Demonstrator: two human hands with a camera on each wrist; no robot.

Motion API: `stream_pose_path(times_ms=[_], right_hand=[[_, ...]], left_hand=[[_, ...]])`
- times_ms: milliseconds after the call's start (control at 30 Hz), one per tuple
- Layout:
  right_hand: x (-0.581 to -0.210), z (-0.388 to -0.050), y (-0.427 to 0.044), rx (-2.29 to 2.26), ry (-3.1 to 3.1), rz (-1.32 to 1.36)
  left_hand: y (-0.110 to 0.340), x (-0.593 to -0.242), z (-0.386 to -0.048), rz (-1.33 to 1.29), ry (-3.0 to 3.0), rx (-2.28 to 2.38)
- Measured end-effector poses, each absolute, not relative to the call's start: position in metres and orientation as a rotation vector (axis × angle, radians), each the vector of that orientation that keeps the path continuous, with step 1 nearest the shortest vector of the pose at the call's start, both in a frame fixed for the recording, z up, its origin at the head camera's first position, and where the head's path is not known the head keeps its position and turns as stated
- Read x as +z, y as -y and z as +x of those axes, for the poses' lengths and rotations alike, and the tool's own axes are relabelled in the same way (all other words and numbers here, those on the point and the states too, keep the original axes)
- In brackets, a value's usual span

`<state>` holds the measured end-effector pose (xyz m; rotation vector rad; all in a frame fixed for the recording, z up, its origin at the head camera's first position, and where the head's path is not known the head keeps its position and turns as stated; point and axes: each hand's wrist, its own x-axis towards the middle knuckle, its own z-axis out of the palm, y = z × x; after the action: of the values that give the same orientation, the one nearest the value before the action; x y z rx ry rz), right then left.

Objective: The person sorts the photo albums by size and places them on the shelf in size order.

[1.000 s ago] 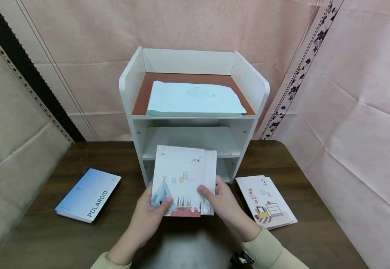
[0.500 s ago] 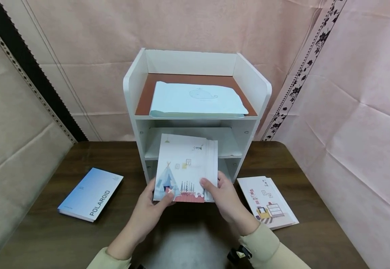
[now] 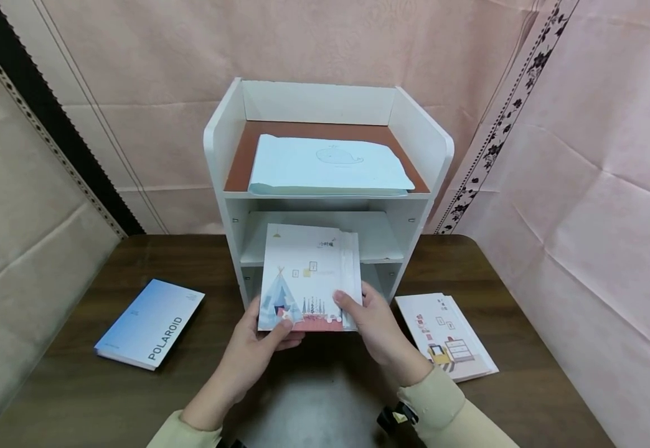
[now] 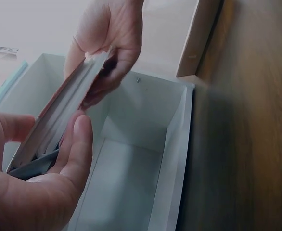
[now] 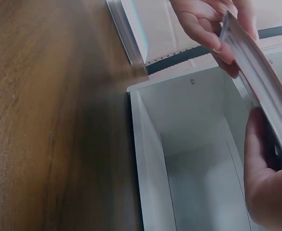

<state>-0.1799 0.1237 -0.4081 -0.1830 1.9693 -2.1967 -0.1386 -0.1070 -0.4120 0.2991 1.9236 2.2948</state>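
Left hand [image 3: 260, 342]: grasping the tent-print book by its lower left corner, thumb on the cover, other fingers beneath.
Right hand [image 3: 378, 326]: grasping the same volume at its lower right side, thumb on the front, fingers behind.
Tent-print book [image 3: 305, 267]: held between both hands in front of the shelf unit, cover toward the head camera; in the head view it overlaps the middle and lower compartments. A blue tent is printed at lower left, a reddish band along the bottom, and paler layers show at the right edge. Both wrist views show its layered page edges.
Sleeves [image 3: 439, 398]: pale green, at both wrists; a small black device [image 3: 398, 418] sits by the right cuff.
Shelf unit [image 3: 319, 102]: white, upright, with a brown-floored top tier and two compartments below.
Whale-drawing item [image 3: 330, 165]: pale blue, lying flat on the top tier, a whale outlined on its face.
Blue book [image 3: 150, 325]: lettered POLAROID, lying slantwise on the table, left of the shelf unit and apart from it.
Armchair-print book [image 3: 447, 336]: white, lying aslant near the right forearm.
Table [image 3: 532, 379]: dark brown wood, beneath all these.
Cloth [image 3: 325, 43]: pale pink, hanging behind and at the sides, with a dark floral band at right.
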Motion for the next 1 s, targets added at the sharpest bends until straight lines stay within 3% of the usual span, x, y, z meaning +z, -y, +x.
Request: stream_pose_path(times_ms=[500,1000], right_hand=[[-0.404,-0.161,-0.115,-2.144,-2.018,-0.331],[-0.398,-0.175,-0.103,-2.184,-2.111,-0.256]], left_hand=[[0.104,-0.405,-0.142,0.347,-2.014,2.457],[0.112,-0.394,-0.156,0.199,-1.987,2.478]])
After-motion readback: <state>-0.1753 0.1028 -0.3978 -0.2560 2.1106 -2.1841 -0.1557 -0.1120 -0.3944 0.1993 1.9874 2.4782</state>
